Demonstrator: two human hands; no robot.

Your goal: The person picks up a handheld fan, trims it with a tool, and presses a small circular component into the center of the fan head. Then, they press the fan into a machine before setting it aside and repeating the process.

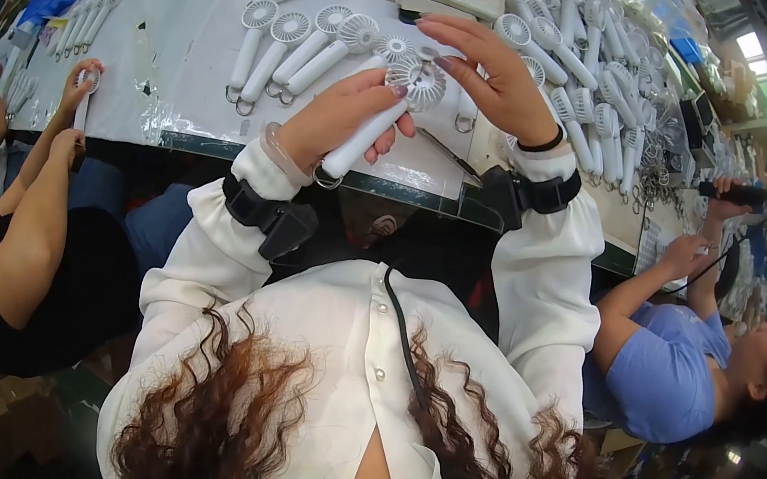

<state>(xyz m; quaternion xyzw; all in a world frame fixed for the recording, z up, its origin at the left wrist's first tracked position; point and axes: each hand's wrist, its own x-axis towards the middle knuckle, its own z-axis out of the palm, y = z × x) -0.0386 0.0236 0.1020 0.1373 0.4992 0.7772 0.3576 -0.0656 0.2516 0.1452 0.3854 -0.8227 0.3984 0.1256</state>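
My left hand is closed around the handle of a white handheld fan. The fan's round grille points away from me, and a metal ring hangs from the near end of its handle. Beside the grille hovers my right hand, fingers stretched out and apart, its thumb close to the grille's edge; whether it touches is hard to tell. Just beyond my hands lie several more white fans on the table. A thin dark pointed tool rests below my right hand, near the table edge.
A large heap of white fans covers the right side of the white-topped table, with metal rings beside it. A co-worker at left holds a fan; another at right holds a dark corded tool.
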